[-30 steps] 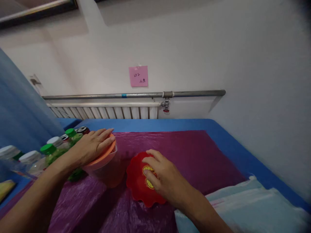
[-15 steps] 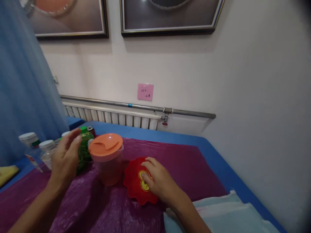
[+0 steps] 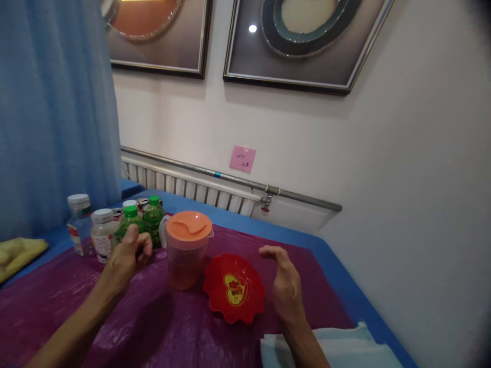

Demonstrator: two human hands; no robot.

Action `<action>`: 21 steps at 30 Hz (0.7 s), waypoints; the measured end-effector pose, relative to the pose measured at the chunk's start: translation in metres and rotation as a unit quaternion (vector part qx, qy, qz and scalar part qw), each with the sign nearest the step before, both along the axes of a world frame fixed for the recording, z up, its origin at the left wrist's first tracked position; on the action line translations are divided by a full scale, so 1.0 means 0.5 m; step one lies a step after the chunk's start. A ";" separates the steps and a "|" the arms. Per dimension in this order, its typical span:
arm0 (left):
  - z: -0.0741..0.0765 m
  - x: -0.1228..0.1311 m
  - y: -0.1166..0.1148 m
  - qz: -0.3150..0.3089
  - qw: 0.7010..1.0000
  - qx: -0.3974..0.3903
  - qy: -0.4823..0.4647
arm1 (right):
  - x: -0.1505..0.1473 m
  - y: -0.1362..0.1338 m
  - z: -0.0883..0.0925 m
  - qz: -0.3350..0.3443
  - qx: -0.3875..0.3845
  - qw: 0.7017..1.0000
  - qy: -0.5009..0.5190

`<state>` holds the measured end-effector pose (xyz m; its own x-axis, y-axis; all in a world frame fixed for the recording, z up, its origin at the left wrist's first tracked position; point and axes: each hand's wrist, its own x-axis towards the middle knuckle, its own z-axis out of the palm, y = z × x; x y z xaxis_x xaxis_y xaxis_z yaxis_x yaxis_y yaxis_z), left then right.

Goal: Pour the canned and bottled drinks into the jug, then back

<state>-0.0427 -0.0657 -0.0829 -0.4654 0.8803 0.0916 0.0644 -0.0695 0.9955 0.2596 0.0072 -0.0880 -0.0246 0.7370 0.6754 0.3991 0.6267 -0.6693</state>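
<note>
Fingers of the left hand are half curled toward the palm and grip nothing, hanging just left of a translucent pitcher capped with an orange lid. Fingers of the right hand are spread and gently bent, also empty, raised well right of the pitcher. Between that hand and the pitcher lies a red scalloped dish with a yellow emblem, just beside the pitcher's base and clear of both hands. Left of the pitcher, behind the left hand, stand two green-capped bottles and two white-capped clear bottles. All rest on a purple cloth over the blue table. A folded pale cloth lies far right of the pitcher, under the right forearm. Behind the pitcher a radiator and a pink note line the wall.
</note>
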 end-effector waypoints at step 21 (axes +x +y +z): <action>0.051 -0.004 0.012 -0.038 0.997 0.068 0.007 | -0.010 -0.027 0.061 -0.012 -0.035 0.990 0.132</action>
<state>-0.0447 -0.0596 -0.0574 -0.3955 0.8921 0.2183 0.0672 -0.2090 0.9756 0.2545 -0.0064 -0.0572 0.1639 0.7812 0.6024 0.2175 0.5670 -0.7945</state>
